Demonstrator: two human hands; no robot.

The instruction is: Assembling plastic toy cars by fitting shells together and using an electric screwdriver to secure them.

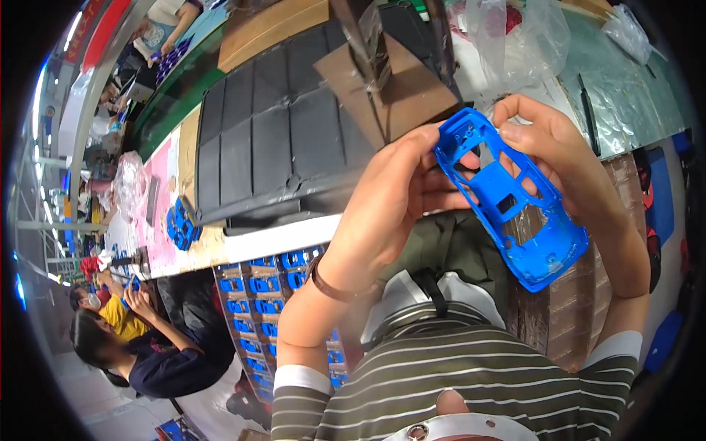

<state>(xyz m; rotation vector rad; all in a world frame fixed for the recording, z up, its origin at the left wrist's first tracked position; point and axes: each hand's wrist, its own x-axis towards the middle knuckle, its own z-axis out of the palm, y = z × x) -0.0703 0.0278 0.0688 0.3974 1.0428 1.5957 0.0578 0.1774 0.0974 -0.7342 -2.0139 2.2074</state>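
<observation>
A blue plastic toy car body (498,192) is held up in front of me, tilted, its hollow underside and window openings facing me. My left hand (404,184) grips its far left edge, thumb on the rim and fingers behind the shell. On the far right side, my right hand (544,140) has thumb and forefinger pinched at the rim, with other fingers showing through the openings. Whether the right fingertips also hold something small cannot be made out.
An upturned black plastic crate (272,125) lies on the bench beyond my left arm, beside a brown metal plate with a post (390,95). Blue parts (182,224) sit at the bench edge. A tray of blue car bodies (265,305) stands below left; co-workers sit farther left.
</observation>
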